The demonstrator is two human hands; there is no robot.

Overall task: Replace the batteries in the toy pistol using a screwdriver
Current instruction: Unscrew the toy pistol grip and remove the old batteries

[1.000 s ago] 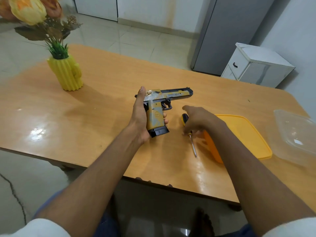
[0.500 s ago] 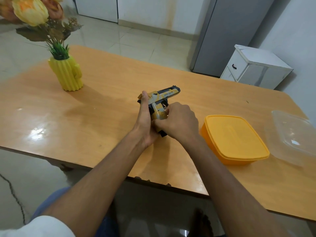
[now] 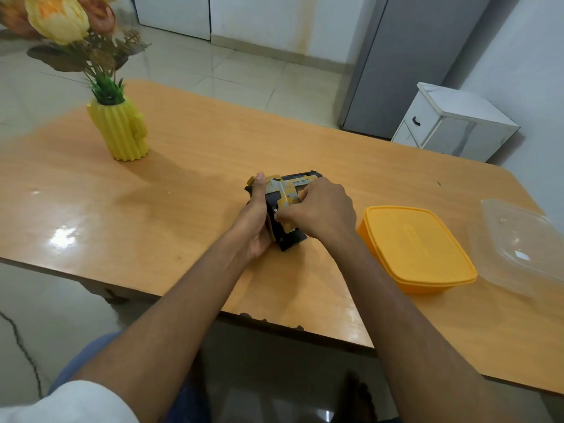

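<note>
**Toy pistol held between both hands at mid-table**

Dark lettering runs along the toy pistol's [image 3: 288,195] yellow slide, too small to read. The left hand [image 3: 254,221] cups its grip from the left, thumb stretched up the rear. The right hand [image 3: 319,210] curls over the grip from the right, hiding the trigger area; whether it holds anything else cannot be told. An orange lidded container [image 3: 415,248] sits just right.

Orange wooden table [image 3: 213,141] on pale tiled floor [image 3: 244,71]; beyond table, grey cabinet [image 3: 406,62], small white drawer unit [image 3: 451,123] beside it, white walls [image 3: 274,16] behind.
</note>
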